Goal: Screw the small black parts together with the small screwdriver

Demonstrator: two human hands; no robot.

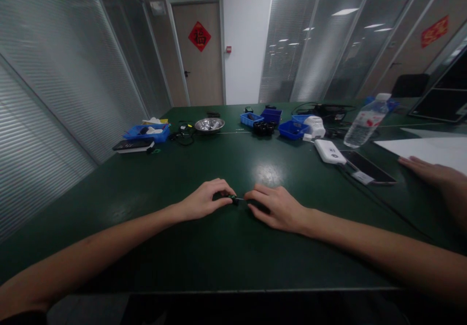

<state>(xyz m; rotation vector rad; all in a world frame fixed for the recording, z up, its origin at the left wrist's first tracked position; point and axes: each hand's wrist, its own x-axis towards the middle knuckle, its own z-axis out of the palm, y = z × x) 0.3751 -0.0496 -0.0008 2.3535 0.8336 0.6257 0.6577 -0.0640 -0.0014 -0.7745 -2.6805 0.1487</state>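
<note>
A small, dark object with green parts [234, 199] is partly covered, its exact shape too small to tell. At its right end, a thin, straight, pale rod [241, 199] lies nearly level.

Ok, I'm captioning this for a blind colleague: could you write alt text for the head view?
A person's left hand pinches a small dark piece over a dark green table, the right hand close by with its fingertips at a thin, pale rod. Beyond are a metal bowl, blue trays and a bottle; another person's hand is by a white sheet.
</note>
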